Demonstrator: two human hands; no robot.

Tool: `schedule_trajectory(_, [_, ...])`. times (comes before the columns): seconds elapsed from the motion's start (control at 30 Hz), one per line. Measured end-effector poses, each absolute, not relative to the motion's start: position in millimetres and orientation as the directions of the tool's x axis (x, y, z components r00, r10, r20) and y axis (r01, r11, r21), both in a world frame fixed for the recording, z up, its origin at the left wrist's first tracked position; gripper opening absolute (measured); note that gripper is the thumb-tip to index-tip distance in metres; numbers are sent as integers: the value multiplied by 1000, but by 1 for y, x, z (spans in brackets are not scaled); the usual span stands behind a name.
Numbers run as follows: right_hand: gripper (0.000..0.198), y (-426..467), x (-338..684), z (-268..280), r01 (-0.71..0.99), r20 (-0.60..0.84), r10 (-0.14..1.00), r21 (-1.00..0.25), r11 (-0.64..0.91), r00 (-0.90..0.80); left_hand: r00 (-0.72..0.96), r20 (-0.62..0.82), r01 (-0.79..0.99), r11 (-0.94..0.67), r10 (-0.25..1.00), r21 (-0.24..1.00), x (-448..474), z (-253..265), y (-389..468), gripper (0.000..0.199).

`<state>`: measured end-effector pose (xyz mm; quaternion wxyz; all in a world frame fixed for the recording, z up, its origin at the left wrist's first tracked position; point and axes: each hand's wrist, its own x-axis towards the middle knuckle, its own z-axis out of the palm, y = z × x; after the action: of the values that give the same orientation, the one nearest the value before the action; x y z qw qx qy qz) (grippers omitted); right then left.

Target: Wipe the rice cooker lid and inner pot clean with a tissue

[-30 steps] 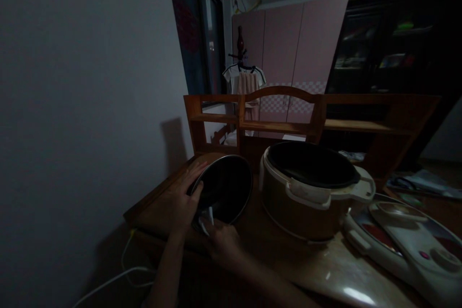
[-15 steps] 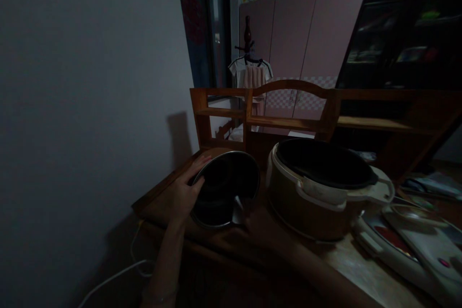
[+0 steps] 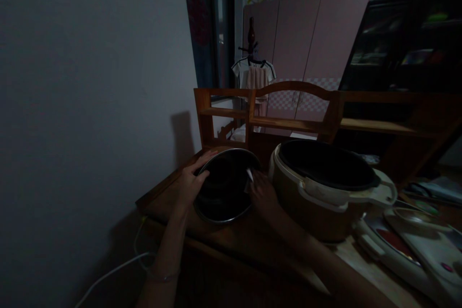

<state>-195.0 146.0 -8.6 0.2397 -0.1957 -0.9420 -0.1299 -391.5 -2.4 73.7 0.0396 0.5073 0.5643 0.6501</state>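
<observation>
A dark round inner pot [image 3: 224, 187] with a thin bright rim leans on the wooden desk, its mouth tilted towards me. Gripping its left rim, my left hand [image 3: 191, 180] has the thumb inside and the fingers along the outer edge. At the pot's right rim, my right hand [image 3: 264, 196] is closed on a small white wipe [image 3: 250, 175], which looks like tissue or cloth; dim light hides its exact kind. The wipe lies against the inside of the right wall. Right of the pot stands a cooker body [image 3: 310, 209] with a pale rim and a dark open cavity.
The cooker's pale lid [image 3: 400, 240] lies at the right, near the cooker's handle. A wooden shelf frame [image 3: 296, 122] rises along the desk's back edge. On the left is a bare wall [image 3: 90, 82], with a white cable [image 3: 119, 265] hanging below the desk.
My right hand, with the white wipe, has moved up and right from the pot's lower rim to its right wall. My left hand keeps its grip. The view has shifted slightly.
</observation>
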Motion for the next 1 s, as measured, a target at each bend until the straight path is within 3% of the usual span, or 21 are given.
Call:
schedule_trajectory(0.27, [45, 154, -202, -19, 418, 532, 337, 34, 908, -776, -468, 598, 495, -367, 651, 787, -386, 82, 8, 53])
schedule_trajectory(0.4, [36, 147, -196, -22, 397, 534, 325, 22, 918, -781, -457, 609, 501, -378, 649, 779, -383, 85, 16, 55])
schedule_trajectory(0.7, [39, 123, -188, -36, 306, 459, 276, -10, 952, -844, -490, 625, 526, -365, 608, 768, -384, 83, 21, 56])
schedule_trajectory(0.77, [40, 117, -187, -36, 253, 416, 266, -87, 964, -870, -482, 624, 526, -367, 615, 767, -384, 82, 22, 56])
schedule_trajectory(0.93, [45, 103, -187, -30, 115, 200, 262, -546, 830, -944, -443, 638, 563, -358, 629, 745, -382, 83, 27, 57])
schedule_trajectory(1.0, [50, 100, -189, -27, 82, 161, 225, -612, 787, -961, -437, 642, 574, -355, 630, 738, -382, 84, 28, 58])
